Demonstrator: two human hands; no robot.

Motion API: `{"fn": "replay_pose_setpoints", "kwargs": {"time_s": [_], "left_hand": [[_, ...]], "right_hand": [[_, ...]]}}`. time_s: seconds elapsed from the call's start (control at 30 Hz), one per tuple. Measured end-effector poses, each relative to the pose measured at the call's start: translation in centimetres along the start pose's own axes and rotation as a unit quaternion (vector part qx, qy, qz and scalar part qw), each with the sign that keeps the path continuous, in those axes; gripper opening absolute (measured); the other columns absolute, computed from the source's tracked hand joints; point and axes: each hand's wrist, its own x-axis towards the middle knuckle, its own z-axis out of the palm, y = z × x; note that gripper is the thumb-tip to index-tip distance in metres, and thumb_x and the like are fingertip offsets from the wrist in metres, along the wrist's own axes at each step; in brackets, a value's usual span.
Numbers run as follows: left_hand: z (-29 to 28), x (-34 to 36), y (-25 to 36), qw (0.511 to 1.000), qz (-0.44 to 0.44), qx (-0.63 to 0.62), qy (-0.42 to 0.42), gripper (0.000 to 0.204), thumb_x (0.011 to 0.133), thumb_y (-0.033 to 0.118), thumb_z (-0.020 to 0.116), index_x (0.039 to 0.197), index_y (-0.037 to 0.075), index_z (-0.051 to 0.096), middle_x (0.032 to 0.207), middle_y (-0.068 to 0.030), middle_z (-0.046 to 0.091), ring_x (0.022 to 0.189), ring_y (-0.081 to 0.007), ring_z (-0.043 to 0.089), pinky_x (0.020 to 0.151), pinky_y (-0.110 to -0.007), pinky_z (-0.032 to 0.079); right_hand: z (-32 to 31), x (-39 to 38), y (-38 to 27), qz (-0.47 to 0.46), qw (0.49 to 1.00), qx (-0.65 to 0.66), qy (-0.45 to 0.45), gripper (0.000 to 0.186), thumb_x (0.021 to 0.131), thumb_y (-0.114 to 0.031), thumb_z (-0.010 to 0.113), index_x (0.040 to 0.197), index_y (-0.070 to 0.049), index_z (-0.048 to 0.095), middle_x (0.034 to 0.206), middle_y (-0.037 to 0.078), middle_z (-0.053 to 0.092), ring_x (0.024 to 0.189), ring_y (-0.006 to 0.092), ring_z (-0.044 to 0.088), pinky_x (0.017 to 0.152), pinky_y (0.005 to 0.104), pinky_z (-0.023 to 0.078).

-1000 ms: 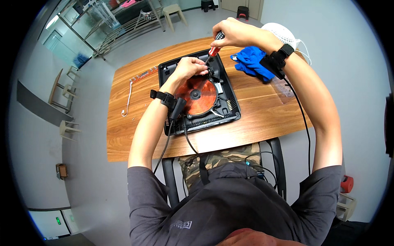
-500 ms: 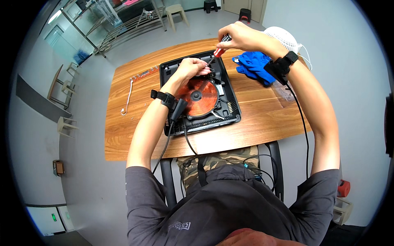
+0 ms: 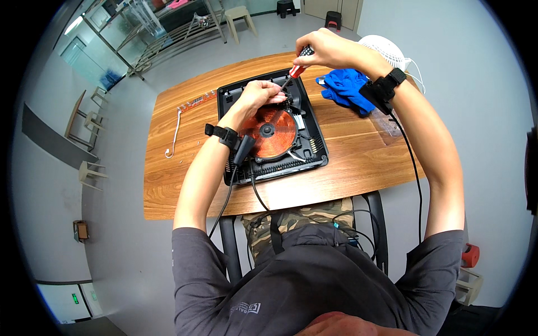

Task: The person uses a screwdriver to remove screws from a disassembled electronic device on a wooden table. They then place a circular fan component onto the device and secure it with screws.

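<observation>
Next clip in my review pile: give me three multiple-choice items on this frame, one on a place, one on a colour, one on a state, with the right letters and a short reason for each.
1. Where does the blue cloth lie?
A. on the table to the right of the opened cooker
B. on the floor
C. over the coil

2. What colour is the round coil inside the opened cooker?
A. green
B. copper-orange
C. white

3. What does the right hand hold?
A. nothing
B. a cup
C. a screwdriver

Answers:
1 A, the cloth rests on the wooden table beside the cooker's right edge.
2 B, the disc shows copper-orange.
3 C, its fingers close on the red and black screwdriver, while the left hand rests inside the cooker.
</observation>
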Motion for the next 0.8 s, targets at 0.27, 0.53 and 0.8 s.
{"fn": "replay_pose_setpoints", "kwargs": {"time_s": [0.27, 0.53, 0.8], "left_hand": [[0.1, -0.1, -0.4, 0.993, -0.015, -0.117, 0.007, 0.010, 0.100, -0.001, 0.060, 0.101, -0.008, 0.066, 0.100, -0.0160, 0.070, 0.091, -0.0226, 0.074, 0.090, -0.028, 0.064], [0.5, -0.4, -0.1, 0.994, -0.016, -0.106, 0.033, 0.017, 0.102, 0.003, 0.059, 0.113, -0.010, 0.063, 0.110, -0.0158, 0.068, 0.098, -0.0221, 0.071, 0.096, -0.029, 0.061], [0.2, 0.1, -1.2, 0.993, 0.049, 0.104, 0.011, 0.015, 0.096, 0.002, 0.065, 0.109, -0.005, 0.065, 0.095, -0.0113, 0.073, 0.088, -0.0180, 0.074, 0.077, -0.028, 0.060]], "right_hand": [[0.1, -0.1, -0.3, 0.012, 1.000, 0.000, 0.001, 0.040, 0.092, -0.037, 0.076, 0.101, 0.002, 0.072, 0.083, 0.022, 0.072, 0.078, 0.0340, 0.070, 0.072, 0.0410, 0.054], [0.2, -0.1, -0.4, 0.020, 0.999, 0.004, -0.030, 0.043, 0.091, -0.036, 0.076, 0.104, 0.004, 0.068, 0.088, 0.022, 0.071, 0.082, 0.0356, 0.069, 0.074, 0.0422, 0.054], [0.3, 0.1, -0.2, -0.028, 0.998, -0.008, -0.053, 0.037, 0.086, -0.022, 0.076, 0.107, 0.004, 0.059, 0.092, 0.023, 0.071, 0.090, 0.0376, 0.071, 0.077, 0.0433, 0.055]]}}
